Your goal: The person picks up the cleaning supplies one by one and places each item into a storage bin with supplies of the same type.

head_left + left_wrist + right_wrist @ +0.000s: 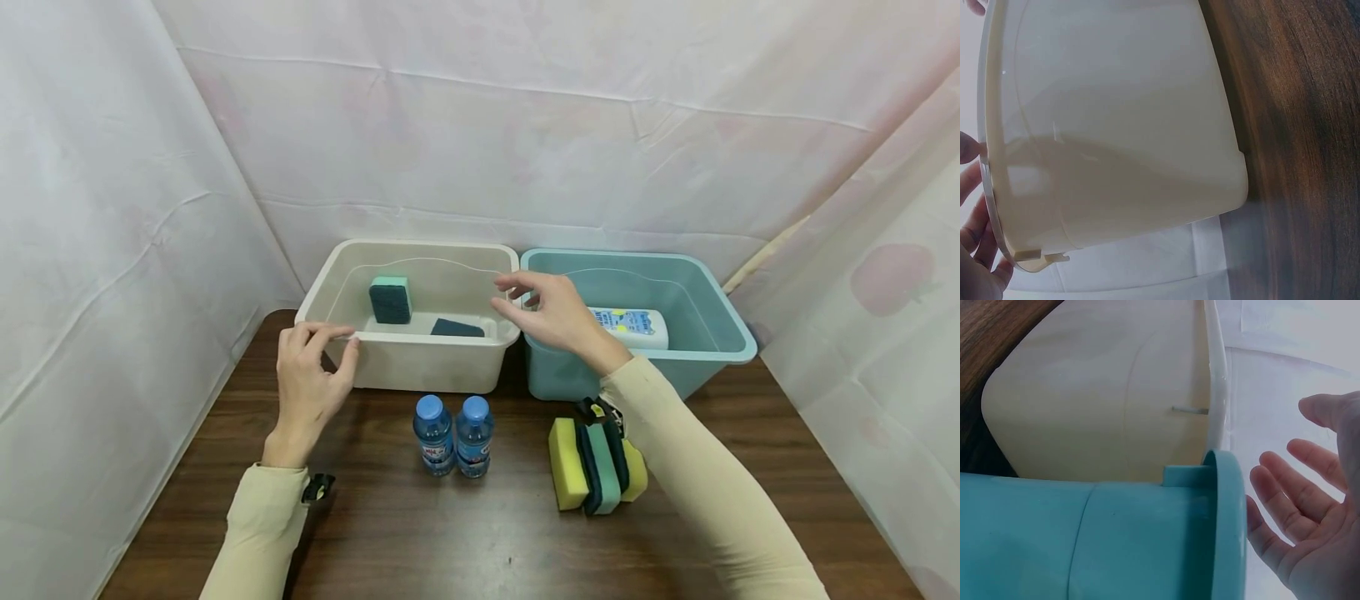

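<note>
My left hand (309, 379) is at the front left corner of the cream bin (420, 367), thumb and fingertips touching its rim. In the left wrist view, the fingers (975, 228) lie along that rim. My right hand (551, 310) hovers over where the two bins meet, fingers spread and holding nothing. The right wrist view shows its palm (1319, 531) beside the rim of the teal bin (1135, 544). Inside the cream bin, a green scouring sponge (391, 300) stands upright. A dark sponge (457, 328) is partly hidden by the front wall.
A white bottle with a blue label (633, 327) lies in the teal bin. Two small water bottles (433, 435) with blue caps stand before the cream bin. Several yellow and green sponges (568, 471) stand in a row near the right sleeve. Pale curtains (510, 125) surround the wooden table.
</note>
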